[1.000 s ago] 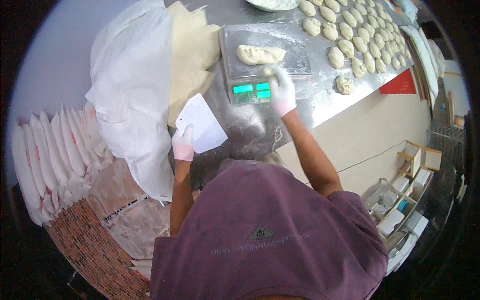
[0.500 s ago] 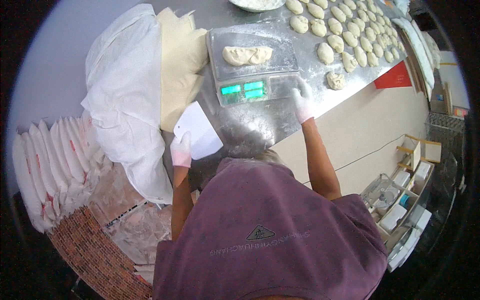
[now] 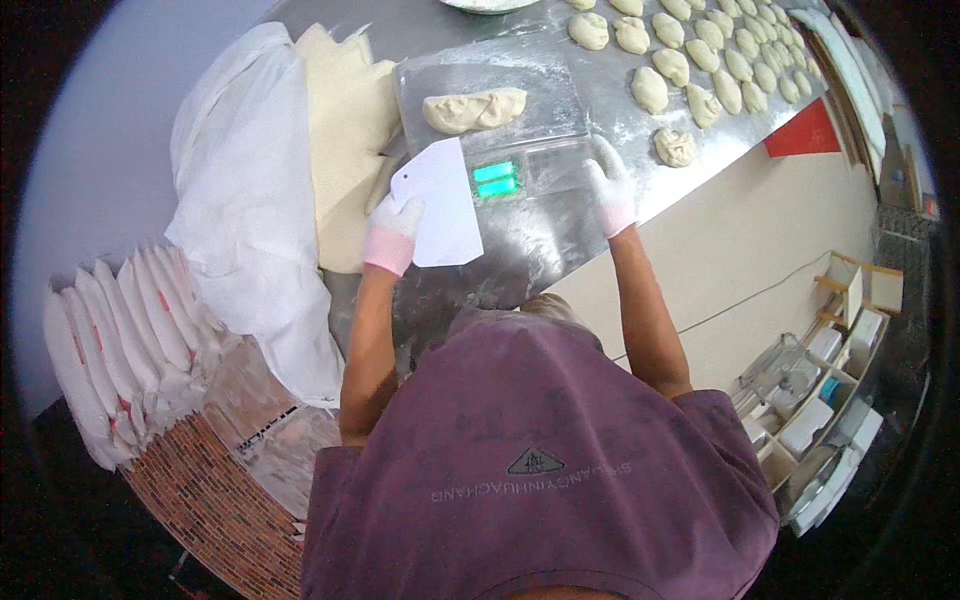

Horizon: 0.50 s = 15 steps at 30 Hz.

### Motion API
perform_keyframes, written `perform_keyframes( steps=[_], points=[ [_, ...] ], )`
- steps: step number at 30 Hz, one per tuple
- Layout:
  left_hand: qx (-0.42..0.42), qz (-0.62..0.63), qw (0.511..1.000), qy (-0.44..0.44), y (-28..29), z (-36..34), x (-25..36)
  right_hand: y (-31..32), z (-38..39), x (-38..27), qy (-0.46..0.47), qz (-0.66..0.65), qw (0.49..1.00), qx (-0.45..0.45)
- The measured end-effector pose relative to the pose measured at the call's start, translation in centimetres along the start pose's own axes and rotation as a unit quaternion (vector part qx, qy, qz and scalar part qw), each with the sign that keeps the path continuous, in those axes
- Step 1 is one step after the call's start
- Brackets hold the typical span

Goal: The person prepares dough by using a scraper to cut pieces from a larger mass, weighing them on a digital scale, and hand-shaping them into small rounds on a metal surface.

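Observation:
My left hand (image 3: pixel 392 236), in a white and pink glove, grips a flat white dough scraper (image 3: pixel 446 212) by its near left side. The scraper covers part of the panel of a digital scale (image 3: pixel 560 166) with green displays. Across the scale's platform lies an elongated piece of dough (image 3: pixel 474 110). At the scale's right corner is my gloved right hand (image 3: pixel 610 190), thumb and fingers apart, with nothing seen in it. Whether it touches the scale I cannot tell. A crumpled-looking dough ball (image 3: pixel 675 148) sits just right of this hand.
Left of the scale a large slab of dough (image 3: pixel 340 120) lies partly under a white cloth (image 3: pixel 235 190). Several dough pieces (image 3: pixel 650 90) spread over the metal table's right. A bowl (image 3: pixel 490 4) stands at the far edge, white sacks (image 3: pixel 130 335) at the left.
My left hand has moved the scraper up and right, over the left part of the scale's panel. My right hand stays by the scale's right corner. The view has shifted slightly.

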State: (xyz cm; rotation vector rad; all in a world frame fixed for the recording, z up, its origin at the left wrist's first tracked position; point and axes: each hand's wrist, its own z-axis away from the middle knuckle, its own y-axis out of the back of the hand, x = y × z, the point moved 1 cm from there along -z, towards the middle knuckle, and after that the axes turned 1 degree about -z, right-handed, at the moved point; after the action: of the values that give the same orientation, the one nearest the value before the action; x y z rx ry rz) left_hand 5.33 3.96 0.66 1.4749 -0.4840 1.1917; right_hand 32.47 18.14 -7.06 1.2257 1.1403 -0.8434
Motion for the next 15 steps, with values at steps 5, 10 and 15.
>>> perform_keyframes(
  steps=[5,10,15],
  points=[
    [-0.074,-0.182,0.98,-0.032,-0.2,-3.5,0.4,-1.0,-0.5,0.1,0.003,-0.037,0.999,0.009],
    [-0.074,-0.536,0.835,-0.097,4.9,-8.9,-3.5,-2.7,-1.5,-1.1,-0.047,-0.129,0.991,-0.009],
    [-0.104,-0.58,0.785,-0.191,1.6,-13.1,-4.8,-6.7,-4.2,-4.0,-0.072,-0.233,0.967,-0.079]
  ],
)
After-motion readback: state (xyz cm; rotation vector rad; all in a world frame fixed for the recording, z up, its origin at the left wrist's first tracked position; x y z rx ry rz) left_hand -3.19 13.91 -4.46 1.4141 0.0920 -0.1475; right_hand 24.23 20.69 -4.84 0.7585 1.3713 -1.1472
